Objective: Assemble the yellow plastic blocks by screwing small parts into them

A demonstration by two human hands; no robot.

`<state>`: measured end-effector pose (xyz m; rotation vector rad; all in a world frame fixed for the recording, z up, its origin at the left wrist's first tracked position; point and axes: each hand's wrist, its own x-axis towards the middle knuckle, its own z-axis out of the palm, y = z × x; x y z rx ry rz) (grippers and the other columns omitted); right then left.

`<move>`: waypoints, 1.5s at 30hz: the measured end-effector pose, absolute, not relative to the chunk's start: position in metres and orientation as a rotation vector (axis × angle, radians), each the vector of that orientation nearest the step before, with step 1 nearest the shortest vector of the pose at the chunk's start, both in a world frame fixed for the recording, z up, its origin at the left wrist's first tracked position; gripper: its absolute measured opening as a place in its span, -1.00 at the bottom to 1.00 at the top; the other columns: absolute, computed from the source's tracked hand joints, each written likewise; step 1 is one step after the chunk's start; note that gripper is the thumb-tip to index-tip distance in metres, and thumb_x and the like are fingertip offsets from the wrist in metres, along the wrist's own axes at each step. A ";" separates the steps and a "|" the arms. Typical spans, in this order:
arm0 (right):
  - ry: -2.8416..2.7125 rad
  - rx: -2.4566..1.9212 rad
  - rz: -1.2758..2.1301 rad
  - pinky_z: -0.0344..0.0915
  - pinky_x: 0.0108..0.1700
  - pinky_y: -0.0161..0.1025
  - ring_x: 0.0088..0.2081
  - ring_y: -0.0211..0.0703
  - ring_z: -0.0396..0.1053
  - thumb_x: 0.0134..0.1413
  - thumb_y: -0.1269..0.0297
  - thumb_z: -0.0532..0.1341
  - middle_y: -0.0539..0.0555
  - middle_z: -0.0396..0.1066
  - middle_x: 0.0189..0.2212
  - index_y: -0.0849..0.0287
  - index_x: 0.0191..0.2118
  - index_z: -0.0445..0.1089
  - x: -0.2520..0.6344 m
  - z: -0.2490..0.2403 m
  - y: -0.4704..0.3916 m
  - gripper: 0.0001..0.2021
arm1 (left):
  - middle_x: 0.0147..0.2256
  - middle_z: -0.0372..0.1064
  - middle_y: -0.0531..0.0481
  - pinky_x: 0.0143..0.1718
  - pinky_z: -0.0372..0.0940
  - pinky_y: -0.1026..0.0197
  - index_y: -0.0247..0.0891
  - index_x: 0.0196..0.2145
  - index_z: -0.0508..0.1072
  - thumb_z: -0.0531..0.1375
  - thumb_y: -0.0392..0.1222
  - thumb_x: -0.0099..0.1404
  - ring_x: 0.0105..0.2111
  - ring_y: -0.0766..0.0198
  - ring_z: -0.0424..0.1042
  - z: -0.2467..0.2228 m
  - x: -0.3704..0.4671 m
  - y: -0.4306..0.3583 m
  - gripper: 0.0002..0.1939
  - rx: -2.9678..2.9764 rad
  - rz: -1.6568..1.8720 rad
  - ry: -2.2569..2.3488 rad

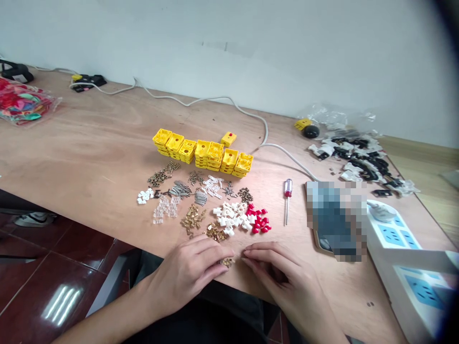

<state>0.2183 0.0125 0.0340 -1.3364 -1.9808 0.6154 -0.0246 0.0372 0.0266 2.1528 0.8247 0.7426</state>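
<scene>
both hands (pixel 195 262) (pixel 283 271) flank small brass pieces (pixel 227 262) (nearer the left).

L hand (pixel 198 263) at brass pcs (pixel 227 262) | R hand (pixel 281 271) nr same | ylw casings (pixel 203 150) beyond

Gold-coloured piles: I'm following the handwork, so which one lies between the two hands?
The small pile at the left hand; the other gold-coloured piles lie farther back, beyond it.

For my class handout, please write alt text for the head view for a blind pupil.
A person's left hand curls over small brass-coloured pieces near the edge of a wooden table, the right hand beside it. Beyond lie piles of small parts, stacked yellow housings and a screwdriver.
</scene>
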 end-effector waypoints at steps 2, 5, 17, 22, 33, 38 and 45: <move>-1.973 -1.340 0.634 0.58 -0.20 -0.29 -0.23 -0.15 0.61 0.30 0.30 0.26 0.08 0.62 -0.24 0.07 -0.18 0.57 0.218 0.035 0.012 -0.89 | -0.12 0.51 -0.05 -0.08 0.40 0.12 -0.20 0.11 0.39 0.14 -0.30 0.52 -0.13 0.18 0.46 0.026 -0.025 0.037 -0.76 2.150 0.747 0.822; -1.972 -1.347 0.632 0.58 -0.22 -0.30 -0.24 -0.15 0.61 0.31 0.27 0.26 0.08 0.62 -0.25 0.08 -0.18 0.58 0.217 0.037 0.012 -0.88 | -0.09 0.50 -0.06 -0.04 0.39 0.10 -0.19 0.11 0.38 0.14 -0.30 0.51 -0.10 0.17 0.47 0.025 -0.025 0.037 -0.75 2.140 0.745 0.823; -2.025 -1.302 0.589 0.55 -0.04 -0.30 -0.11 -0.17 0.60 0.35 0.36 0.20 0.06 0.60 -0.14 0.03 -0.16 0.59 0.225 0.025 0.013 -0.81 | -0.08 0.48 -0.05 -0.07 0.40 0.18 -0.22 0.09 0.39 0.19 -0.26 0.50 -0.11 0.22 0.48 0.024 -0.026 0.036 -0.77 2.134 0.802 0.810; -1.986 -1.309 0.620 0.53 -0.06 -0.37 -0.11 -0.20 0.58 0.37 0.29 0.20 0.06 0.58 -0.16 0.03 -0.12 0.56 0.225 0.035 0.016 -0.84 | -0.13 0.48 -0.02 -0.08 0.38 0.23 -0.25 0.01 0.44 0.24 -0.27 0.47 -0.14 0.26 0.46 0.030 -0.024 0.040 -0.82 2.094 0.846 0.802; -2.082 -1.350 0.260 0.53 0.00 -0.23 -0.06 -0.15 0.55 0.38 0.36 0.19 0.11 0.57 -0.08 0.11 -0.01 0.50 0.230 0.025 0.022 -0.82 | -0.12 0.47 -0.04 -0.05 0.37 0.10 -0.30 0.00 0.43 0.11 -0.31 0.54 -0.10 0.14 0.39 0.049 -0.001 0.060 -0.84 2.575 0.738 0.941; -2.098 -1.345 0.234 0.53 0.00 -0.18 -0.05 -0.12 0.54 0.37 0.39 0.20 0.13 0.55 -0.06 0.11 0.02 0.48 0.231 0.022 0.022 -0.80 | -0.18 0.46 -0.03 -0.16 0.38 0.07 -0.30 -0.12 0.46 0.08 -0.24 0.55 -0.16 0.12 0.37 0.044 0.003 0.060 -0.84 2.617 0.732 1.061; -2.093 -1.328 0.273 0.55 -0.03 -0.14 -0.08 -0.10 0.54 0.34 0.43 0.21 0.12 0.54 -0.09 0.08 0.00 0.48 0.230 0.021 0.023 -0.80 | -0.14 0.47 0.00 -0.11 0.39 0.07 -0.26 -0.03 0.45 0.12 -0.27 0.53 -0.12 0.12 0.37 0.044 0.006 0.061 -0.86 2.615 0.632 1.065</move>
